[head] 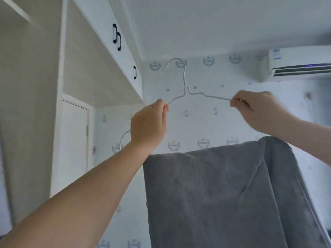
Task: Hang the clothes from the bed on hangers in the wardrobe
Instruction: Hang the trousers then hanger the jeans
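Head view: my left hand (147, 126) pinches one shoulder of the hanger (185, 86) and my right hand (254, 110) pinches the other. The wire's long axis runs level between them, with the hook (172, 59) up and curling left. The cloth (215, 194) hangs just below my wrists; I cannot tell what bears it. The wardrobe (75, 140) stands left, nearer my left hand, so I judge the hook must go that way.

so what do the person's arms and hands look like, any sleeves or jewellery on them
Both forearms are bare as far as the picture shows, with no sleeve in view. The left hand and the right hand have no gloves, and no watch, bracelet or ring shows on either.
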